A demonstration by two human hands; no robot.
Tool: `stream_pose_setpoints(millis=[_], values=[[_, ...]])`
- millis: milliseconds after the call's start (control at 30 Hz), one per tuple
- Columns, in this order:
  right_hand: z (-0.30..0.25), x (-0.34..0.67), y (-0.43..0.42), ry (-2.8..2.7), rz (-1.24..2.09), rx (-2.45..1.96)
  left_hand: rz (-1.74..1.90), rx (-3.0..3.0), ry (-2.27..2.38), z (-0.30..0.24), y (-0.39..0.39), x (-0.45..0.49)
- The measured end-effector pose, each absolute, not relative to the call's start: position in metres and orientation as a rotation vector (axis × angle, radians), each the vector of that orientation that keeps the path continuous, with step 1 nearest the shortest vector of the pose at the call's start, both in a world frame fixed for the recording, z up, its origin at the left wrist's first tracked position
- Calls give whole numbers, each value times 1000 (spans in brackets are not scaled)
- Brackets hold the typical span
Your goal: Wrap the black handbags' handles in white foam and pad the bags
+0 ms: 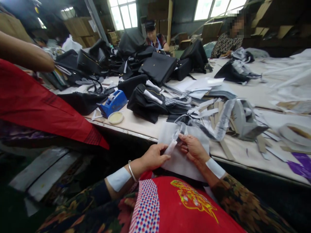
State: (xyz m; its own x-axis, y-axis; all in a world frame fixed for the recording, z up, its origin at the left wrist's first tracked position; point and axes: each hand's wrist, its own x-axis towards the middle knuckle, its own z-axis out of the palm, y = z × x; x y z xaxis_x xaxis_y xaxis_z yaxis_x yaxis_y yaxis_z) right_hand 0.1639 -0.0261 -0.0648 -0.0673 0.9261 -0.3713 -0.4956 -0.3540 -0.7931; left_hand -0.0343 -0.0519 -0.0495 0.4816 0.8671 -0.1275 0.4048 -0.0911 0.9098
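My left hand [153, 157] pinches the lower end of a narrow clear-white tape strip [173, 144] at the table's front edge. My right hand [193, 147] is closed on the same strip a little higher, fingers pressed together. Both hands rest over a white fabric sheet [181, 161] that hangs from the table onto my lap. The strip runs up toward a tangle of grey and white strips [218, 118]. A silver bangle and white wrist bands sit on my forearms.
A blue tape dispenser [113, 103] and a small round yellow dish [116, 117] stand at the left. Black bags [148, 100] pile across the table [136, 124]. A person's arm in red [26, 94] reaches in at left; two people sit at the far side.
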Motion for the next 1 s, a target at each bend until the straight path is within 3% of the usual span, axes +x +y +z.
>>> stream_pose_setpoints(millis=[167, 433, 1000], values=[[-64, 163, -26, -608, 1668, -1080, 497, 1462, 1013, -50, -53, -43], [-64, 159, -28, -641, 1665, -1125, 789, 970, 1104, -63, -58, -29], [-37, 126, -58, -695, 1733, -1334, 843, 1152, 1063, -27, -72, -44]])
